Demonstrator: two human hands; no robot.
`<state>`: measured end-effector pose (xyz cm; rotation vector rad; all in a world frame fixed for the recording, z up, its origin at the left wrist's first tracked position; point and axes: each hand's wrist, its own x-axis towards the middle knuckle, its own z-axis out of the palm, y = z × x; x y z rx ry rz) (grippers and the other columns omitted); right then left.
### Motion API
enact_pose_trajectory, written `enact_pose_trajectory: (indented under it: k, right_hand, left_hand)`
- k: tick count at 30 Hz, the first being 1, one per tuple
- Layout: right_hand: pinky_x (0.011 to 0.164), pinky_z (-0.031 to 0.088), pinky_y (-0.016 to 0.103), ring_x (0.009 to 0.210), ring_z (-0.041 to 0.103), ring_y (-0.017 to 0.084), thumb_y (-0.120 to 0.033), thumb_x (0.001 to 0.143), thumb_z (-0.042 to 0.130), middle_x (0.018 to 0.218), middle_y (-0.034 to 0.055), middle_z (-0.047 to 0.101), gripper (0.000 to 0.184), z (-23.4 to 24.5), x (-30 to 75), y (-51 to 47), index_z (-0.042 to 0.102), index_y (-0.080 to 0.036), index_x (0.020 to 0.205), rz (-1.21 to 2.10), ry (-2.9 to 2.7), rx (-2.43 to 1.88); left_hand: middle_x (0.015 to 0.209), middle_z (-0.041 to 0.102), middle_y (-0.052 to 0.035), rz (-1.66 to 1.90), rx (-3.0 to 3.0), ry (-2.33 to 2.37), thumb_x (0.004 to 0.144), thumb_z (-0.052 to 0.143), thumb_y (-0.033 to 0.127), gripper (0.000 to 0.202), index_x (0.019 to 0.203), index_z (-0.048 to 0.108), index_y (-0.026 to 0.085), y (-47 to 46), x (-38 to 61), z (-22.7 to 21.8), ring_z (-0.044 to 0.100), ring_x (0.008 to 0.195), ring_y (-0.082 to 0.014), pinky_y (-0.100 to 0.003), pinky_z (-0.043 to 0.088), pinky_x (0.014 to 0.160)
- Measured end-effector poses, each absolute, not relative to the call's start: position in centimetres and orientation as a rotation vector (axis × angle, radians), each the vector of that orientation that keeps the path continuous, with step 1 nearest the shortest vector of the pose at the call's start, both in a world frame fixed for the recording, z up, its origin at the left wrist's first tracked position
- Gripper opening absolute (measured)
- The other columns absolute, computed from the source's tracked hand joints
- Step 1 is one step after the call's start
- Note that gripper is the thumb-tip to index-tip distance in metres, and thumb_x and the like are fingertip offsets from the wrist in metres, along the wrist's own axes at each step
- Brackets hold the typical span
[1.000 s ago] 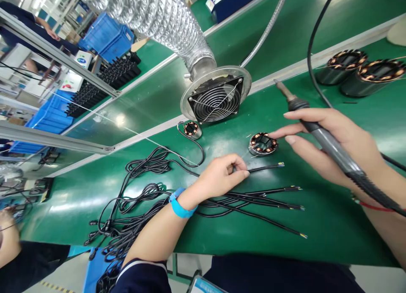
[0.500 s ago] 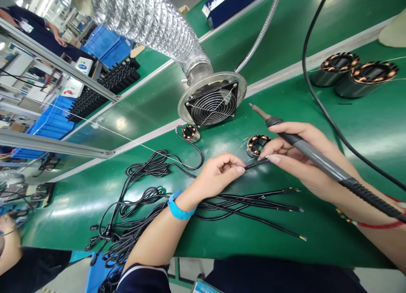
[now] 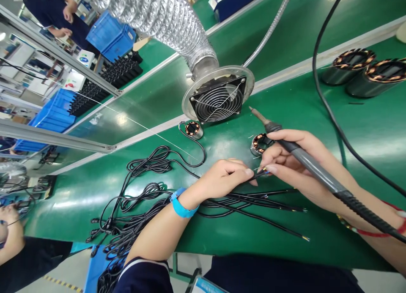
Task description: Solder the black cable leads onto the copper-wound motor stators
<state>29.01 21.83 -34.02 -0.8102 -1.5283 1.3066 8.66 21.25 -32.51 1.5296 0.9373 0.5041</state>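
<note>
My left hand (image 3: 226, 177) is closed around a black cable (image 3: 260, 173) near its stripped end. Thumb and fingertips of my right hand (image 3: 301, 157) pinch the thin coloured wires at that end. The same hand holds a soldering iron (image 3: 309, 166) across it, tip pointing up and left, apart from the wires. Just behind my right fingers sits a small stator with copper windings (image 3: 257, 145), partly hidden by them. Several black cables with bare wire ends (image 3: 269, 222) lie below my hands. Another small stator (image 3: 193, 130), with a cable at its side, stands farther left.
A fume extractor fan (image 3: 218, 102) on a silver duct (image 3: 168, 26) hangs over the green bench (image 3: 85, 191). Coiled cables (image 3: 149, 162) lie left. Two larger stators (image 3: 374, 81) stand at right behind the iron's black cord (image 3: 320, 90). Co-workers (image 3: 68, 14) are at the left.
My left hand has turned over slightly and its fingers have shifted on the cable near the wire ends. The view has shifted a little; the iron stays in my right hand.
</note>
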Motion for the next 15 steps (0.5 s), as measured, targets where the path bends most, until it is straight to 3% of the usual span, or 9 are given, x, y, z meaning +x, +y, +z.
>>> enact_pose_trajectory:
  k: [3,5,7,9,11,15]
  right_hand:
    - [0.062,0.056,0.020,0.070,0.066,0.010,-0.032,0.095,0.065,0.083,-0.0034,0.066,0.031,-34.0,29.1,21.6,0.050,-0.031,0.122,1.221,-1.617,-0.745]
    - [0.057,0.053,0.019,0.068,0.065,0.009,-0.030,0.095,0.063,0.082,-0.0036,0.064,0.030,-34.0,29.0,21.4,0.050,-0.032,0.122,1.159,-1.663,-0.733]
    - [0.053,0.051,0.020,0.065,0.063,0.010,-0.030,0.096,0.063,0.081,-0.0035,0.064,0.030,-33.9,28.9,21.3,0.050,-0.033,0.123,1.120,-1.703,-0.736]
    - [0.054,0.051,0.021,0.064,0.062,0.010,-0.030,0.096,0.061,0.080,-0.0039,0.065,0.030,-33.8,28.8,21.3,0.050,-0.032,0.124,1.089,-1.742,-0.736]
    - [0.062,0.055,0.024,0.068,0.064,0.011,-0.031,0.095,0.062,0.084,-0.0032,0.068,0.032,-33.9,29.0,21.5,0.051,-0.031,0.125,1.030,-1.774,-0.764]
    - [0.084,0.057,0.036,0.090,0.070,0.019,-0.041,0.091,0.066,0.106,0.0047,0.072,0.045,-34.9,30.4,22.5,0.050,-0.028,0.131,0.779,-1.778,-1.059]
  left_hand:
    - [0.081,0.071,-0.0049,0.498,1.276,0.857,0.090,0.061,0.054,0.041,0.081,0.069,0.015,21.1,9.0,-32.6,0.065,0.082,-0.0154,-0.032,0.051,0.084]
    - [0.078,0.070,-0.0034,0.483,1.062,0.803,0.084,0.066,0.060,0.045,0.085,0.063,0.015,20.9,9.3,-32.5,0.066,0.069,-0.0131,-0.027,0.051,0.068]
    - [0.069,0.067,-0.0002,0.489,0.964,0.796,0.079,0.072,0.060,0.046,0.082,0.058,0.016,20.8,9.5,-32.2,0.058,0.055,-0.0085,-0.022,0.042,0.053]
    - [0.063,0.062,0.0026,0.531,0.952,0.846,0.077,0.077,0.049,0.039,0.077,0.057,0.016,20.7,9.6,-32.0,0.052,0.052,-0.0057,-0.020,0.036,0.051]
    - [0.060,0.060,0.0040,0.595,0.947,0.925,0.075,0.077,0.034,0.027,0.073,0.057,0.015,20.7,9.6,-31.8,0.051,0.055,-0.0053,-0.020,0.038,0.055]
    - [0.058,0.056,0.0059,0.713,0.938,1.149,0.074,0.061,0.010,0.010,0.066,0.057,0.014,21.2,9.7,-32.2,0.050,0.056,-0.0045,-0.021,0.039,0.061]
